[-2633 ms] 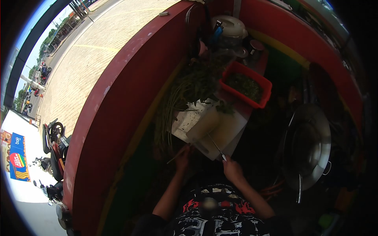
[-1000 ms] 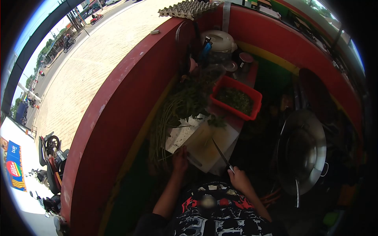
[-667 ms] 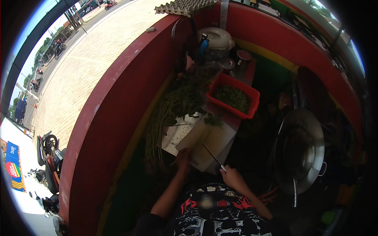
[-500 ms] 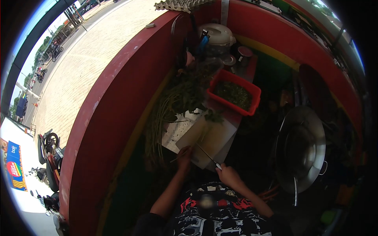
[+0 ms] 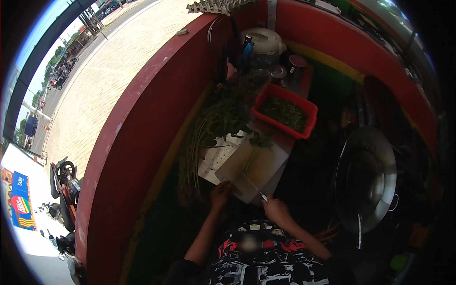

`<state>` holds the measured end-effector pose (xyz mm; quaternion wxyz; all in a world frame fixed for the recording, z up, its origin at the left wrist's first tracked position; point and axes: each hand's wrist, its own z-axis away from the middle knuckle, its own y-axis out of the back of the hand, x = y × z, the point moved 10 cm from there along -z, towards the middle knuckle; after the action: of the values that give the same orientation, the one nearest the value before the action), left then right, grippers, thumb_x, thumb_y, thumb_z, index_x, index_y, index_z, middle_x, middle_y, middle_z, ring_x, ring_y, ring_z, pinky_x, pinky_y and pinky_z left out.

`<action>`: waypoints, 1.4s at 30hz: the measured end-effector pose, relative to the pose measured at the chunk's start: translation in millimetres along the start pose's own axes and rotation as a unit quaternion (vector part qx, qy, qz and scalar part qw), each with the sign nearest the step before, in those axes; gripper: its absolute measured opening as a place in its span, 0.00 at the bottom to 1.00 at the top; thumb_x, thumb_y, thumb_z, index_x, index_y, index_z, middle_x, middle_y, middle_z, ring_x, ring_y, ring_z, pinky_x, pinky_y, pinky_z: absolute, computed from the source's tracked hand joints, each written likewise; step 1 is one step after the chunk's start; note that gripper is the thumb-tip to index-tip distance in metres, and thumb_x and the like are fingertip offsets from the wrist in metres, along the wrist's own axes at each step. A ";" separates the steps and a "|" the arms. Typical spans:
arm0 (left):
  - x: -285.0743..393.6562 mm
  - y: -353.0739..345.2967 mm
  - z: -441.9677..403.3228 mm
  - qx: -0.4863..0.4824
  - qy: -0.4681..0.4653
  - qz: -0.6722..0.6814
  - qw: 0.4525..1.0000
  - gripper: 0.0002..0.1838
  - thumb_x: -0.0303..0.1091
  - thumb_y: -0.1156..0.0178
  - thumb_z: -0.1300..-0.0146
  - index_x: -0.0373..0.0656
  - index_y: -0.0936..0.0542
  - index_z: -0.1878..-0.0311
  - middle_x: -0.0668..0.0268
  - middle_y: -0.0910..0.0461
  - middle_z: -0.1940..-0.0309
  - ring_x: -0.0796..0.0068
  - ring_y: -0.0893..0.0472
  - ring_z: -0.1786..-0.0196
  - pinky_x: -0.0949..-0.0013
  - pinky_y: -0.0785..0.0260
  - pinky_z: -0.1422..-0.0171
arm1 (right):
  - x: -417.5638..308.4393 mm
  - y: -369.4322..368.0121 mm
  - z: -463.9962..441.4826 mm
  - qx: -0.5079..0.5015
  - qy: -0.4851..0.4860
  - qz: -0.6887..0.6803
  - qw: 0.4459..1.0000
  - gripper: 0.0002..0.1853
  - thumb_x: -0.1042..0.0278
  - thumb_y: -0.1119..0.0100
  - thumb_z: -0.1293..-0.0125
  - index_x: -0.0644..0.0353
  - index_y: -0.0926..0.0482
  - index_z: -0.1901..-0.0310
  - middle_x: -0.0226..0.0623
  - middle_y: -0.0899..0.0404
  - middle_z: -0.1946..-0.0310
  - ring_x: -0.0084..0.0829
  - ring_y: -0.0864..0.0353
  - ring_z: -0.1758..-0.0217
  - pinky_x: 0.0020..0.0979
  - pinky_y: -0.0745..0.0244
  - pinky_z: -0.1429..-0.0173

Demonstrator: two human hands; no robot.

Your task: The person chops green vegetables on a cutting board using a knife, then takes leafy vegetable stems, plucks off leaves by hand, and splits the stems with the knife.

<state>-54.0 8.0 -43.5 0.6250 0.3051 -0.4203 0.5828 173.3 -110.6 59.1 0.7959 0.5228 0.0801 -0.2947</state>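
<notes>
My right hand [image 5: 276, 210] is closed around the handle of a knife [image 5: 256, 188], its blade pointing up and left over the pale cutting board [image 5: 273, 164]. At the board's lower left corner is my left hand [image 5: 220, 195]; its fingers are too dark to show whether they hold anything. Thin green stems [image 5: 248, 161] lie on the board, with a small bunch of leaves [image 5: 260, 140] at its far edge. A large heap of leafy greens [image 5: 213, 116] with long stalks spreads beyond my left hand. Behind the board, a red plastic basin [image 5: 311, 118] contains chopped greens.
To my right sits a large metal wok [image 5: 387, 190] with a ladle-like handle [image 5: 359, 230] over its rim. A rice cooker [image 5: 261, 40] and lidded jars [image 5: 298, 61] stand at the back. A red wall [image 5: 128, 137] borders the left; egg trays [image 5: 221, 6] rest on top.
My left hand has shifted slightly, and the thin stick-like thing beside it no longer shows. The knife remains in my right hand. The whole view has shifted a little.
</notes>
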 end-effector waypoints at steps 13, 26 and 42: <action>-0.3 -14.9 -7.1 -0.009 -0.024 -0.039 0.999 0.17 0.32 0.35 0.27 0.34 0.18 0.40 0.56 0.12 0.53 0.69 0.12 0.52 0.68 0.18 0.45 | -0.5 -0.1 0.3 -0.007 -0.023 0.014 1.000 0.20 0.53 0.50 0.21 0.67 0.25 0.52 0.59 0.15 0.67 0.60 0.13 0.61 0.56 0.17 0.58; 22.5 -14.6 3.6 -0.068 -0.047 -0.093 0.992 0.15 0.30 0.36 0.27 0.33 0.16 0.42 0.57 0.11 0.55 0.72 0.11 0.54 0.70 0.19 0.46 | 8.4 -9.2 -19.1 -0.011 -0.032 -0.021 0.999 0.19 0.54 0.47 0.23 0.67 0.23 0.52 0.61 0.15 0.62 0.61 0.13 0.56 0.56 0.17 0.53; 45.2 -7.5 -0.8 -0.084 -0.049 -0.021 0.995 0.20 0.46 0.41 0.22 0.38 0.17 0.41 0.65 0.15 0.53 0.76 0.19 0.50 0.70 0.29 0.42 | 18.3 -0.7 0.3 0.079 0.000 -0.200 0.977 0.22 0.49 0.41 0.25 0.65 0.21 0.61 0.49 0.18 0.74 0.52 0.16 0.69 0.49 0.22 0.61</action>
<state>-47.9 29.0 -3.3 0.6392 0.2882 -0.4916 0.5164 187.7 -118.1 50.7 0.6769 0.5577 0.1591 -0.4533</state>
